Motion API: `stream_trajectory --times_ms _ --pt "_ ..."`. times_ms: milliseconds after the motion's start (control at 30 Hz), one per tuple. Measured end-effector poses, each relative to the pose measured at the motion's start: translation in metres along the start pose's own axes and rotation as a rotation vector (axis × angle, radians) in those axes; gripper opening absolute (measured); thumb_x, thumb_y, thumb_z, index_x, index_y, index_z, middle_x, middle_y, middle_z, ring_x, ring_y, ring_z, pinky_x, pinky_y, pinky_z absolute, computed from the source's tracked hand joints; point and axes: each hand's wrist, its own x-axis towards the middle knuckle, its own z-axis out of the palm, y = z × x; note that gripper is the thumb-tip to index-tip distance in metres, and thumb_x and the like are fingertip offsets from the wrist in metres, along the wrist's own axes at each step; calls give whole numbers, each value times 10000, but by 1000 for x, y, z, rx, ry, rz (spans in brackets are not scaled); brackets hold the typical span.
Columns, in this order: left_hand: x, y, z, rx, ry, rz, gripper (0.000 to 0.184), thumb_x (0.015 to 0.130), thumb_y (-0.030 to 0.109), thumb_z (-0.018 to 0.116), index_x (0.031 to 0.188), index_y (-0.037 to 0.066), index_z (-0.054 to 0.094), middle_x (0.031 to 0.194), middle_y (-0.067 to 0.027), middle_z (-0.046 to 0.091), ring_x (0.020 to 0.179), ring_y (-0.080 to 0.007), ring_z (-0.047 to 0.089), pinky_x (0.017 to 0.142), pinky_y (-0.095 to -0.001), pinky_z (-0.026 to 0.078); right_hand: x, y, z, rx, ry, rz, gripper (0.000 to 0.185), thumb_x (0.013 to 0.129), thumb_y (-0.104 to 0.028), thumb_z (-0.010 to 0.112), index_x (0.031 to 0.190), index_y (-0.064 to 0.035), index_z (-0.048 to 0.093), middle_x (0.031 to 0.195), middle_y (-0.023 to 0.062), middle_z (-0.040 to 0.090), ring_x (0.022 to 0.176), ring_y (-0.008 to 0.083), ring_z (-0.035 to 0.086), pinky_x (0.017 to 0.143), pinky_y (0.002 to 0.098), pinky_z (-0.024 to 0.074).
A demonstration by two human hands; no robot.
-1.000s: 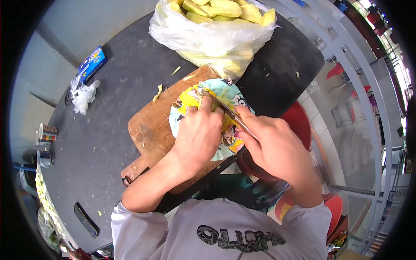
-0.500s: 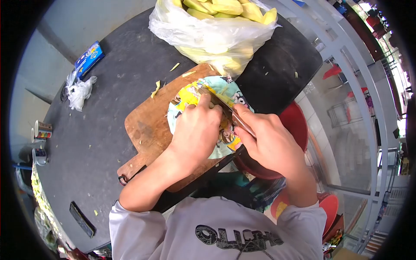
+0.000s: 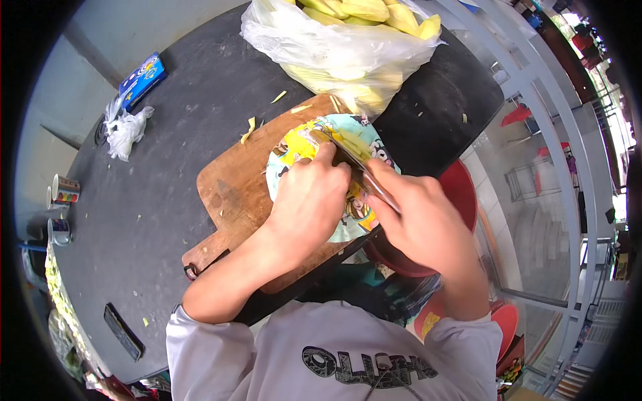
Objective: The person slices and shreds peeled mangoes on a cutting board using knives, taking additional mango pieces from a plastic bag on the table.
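Wears, nearest, at six o'clock, a pale shirt with dark lettering across the chest. Presses the left hand, coming in from seven o'clock, down over a round patterned plate, knuckles up and fingers curled close beside the blade; cannot tell the exact pinch under those fingertips, too hidden from above. Wraps the right hand, on the plate's four o'clock side, firmly round the handle of a knife, aiming the blade toward eleven o'clock across the plate. Shows thin yellow strips lying on the plate, on the blade's one o'clock side. Rests the plate on a wooden cutting board, handle toward eight o'clock, flat on a black table. Shows a red tub past the table edge, between three and four o'clock. Farther out, shows a dark phone at eight o'clock, cups at nine, then a crumpled plastic bag just beside a blue packet near ten. Beyond the board, at twelve o'clock, shows a large white bag filled with yellow pieces. Farthest, toward three o'clock, shows grey railings.
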Motion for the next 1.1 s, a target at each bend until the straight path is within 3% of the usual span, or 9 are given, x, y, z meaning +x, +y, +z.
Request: stream_trajectory --times_ms 100,233,400,600,733,900,1000,1067,1100 --pt "3 1 1 -11 -23 -20 102 746 -12 619 824 -55 668 990 -239 591 749 -406 693 641 -467 591 -3 -2 6 -183 115 -76 394 924 -114 643 1257 82 568 869 254 669 775 432 637 723 506 504" --pt "0 1 1 3 14 -13 91 744 0 623 807 -46 671 984 -236 597 728 -399 693 644 -464 592 -6 -22 -20 39 42 34 399 940 -156 638 1261 73 577 938 258 674 801 437 629 758 505 497" --pt "1 -1 5 15 20 10 85 744 0 615 792 -44 669 979 -234 604 731 -395 695 648 -465 590 -3 -2 0 -110 49 -7 381 938 -113 623 1275 52 560 933 247 678 820 438 632 768 499 490" --pt "-1 -3 3 13 43 20 77 728 -1 613 770 -44 662 957 -232 607 721 -391 689 640 -457 581 3 -15 -13 145 -27 96 394 935 -118 623 1258 94 547 877 268 667 806 451 637 743 506 501" --pt "1 -3 3 11 38 39 62 718 4 620 748 -37 657 944 -235 610 714 -379 688 647 -451 577 3 -6 0 -41 35 14 392 892 -56 659 1252 84 596 931 276 658 827 434 672 702 422 529" --pt "-3 -5 3 14 46 50 49 717 6 623 728 -36 647 915 -230 608 706 -371 689 649 -444 577 -3 -27 -21 59 66 37 406 892 -69 660 1260 87 592 943 273 669 813 429 675 717 433 528" --pt "-1 -6 7 58 80 28 133 741 103 754 817 -1 723 856 -140 649 678 -338 668 627 -439 559 -1 -21 -18 22 42 45 410 896 -75 660 1267 86 591 959 263 683 795 426 678 721 430 529" --pt "-1 -7 5 -6 98 53 43 720 -3 610 717 -39 635 873 -220 592 679 -377 677 618 -454 562 2 -14 -5 -21 12 28 410 898 -76 659 1269 85 592 968 258 690 786 424 680 720 426 531" --pt "-2 -7 5 -3 100 52 43 720 -3 610 717 -39 635 873 -220 592 679 -377 677 618 -454 562 4 -12 4 -30 41 5 416 898 -75 658 1277 80 587 957 255 691 780 427 680 717 435 531"
